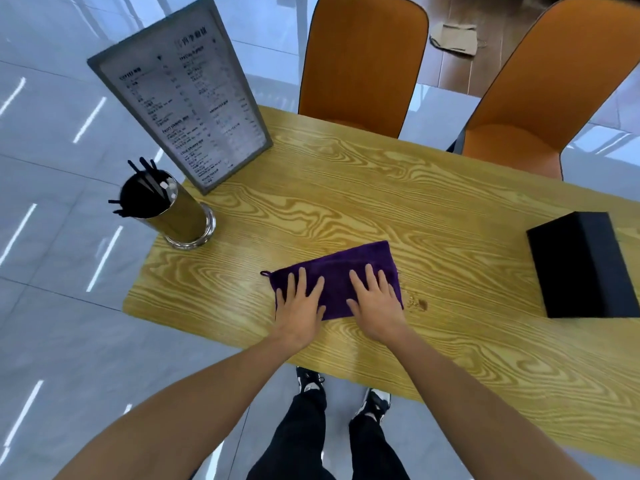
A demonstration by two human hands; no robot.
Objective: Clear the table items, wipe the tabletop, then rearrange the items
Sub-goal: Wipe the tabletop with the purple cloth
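Note:
A folded purple cloth (341, 268) lies flat on the wooden tabletop (363, 202) near its front edge. My left hand (300, 304) presses on the cloth's left part with fingers spread. My right hand (375, 299) lies flat on its right part, fingers apart too. A framed menu stand (183, 98) stands upright at the table's far left corner. In front of it is a metal cylinder (166, 211) holding black straws. A black box (588, 265) sits at the right side. A small brown stain (420, 304) marks the wood just right of the cloth.
Two orange chairs (360, 64) (540, 91) stand at the table's far side. A paper bag (453, 38) lies on the floor beyond them. My legs and shoes (343, 403) show below the table's front edge on grey floor tiles.

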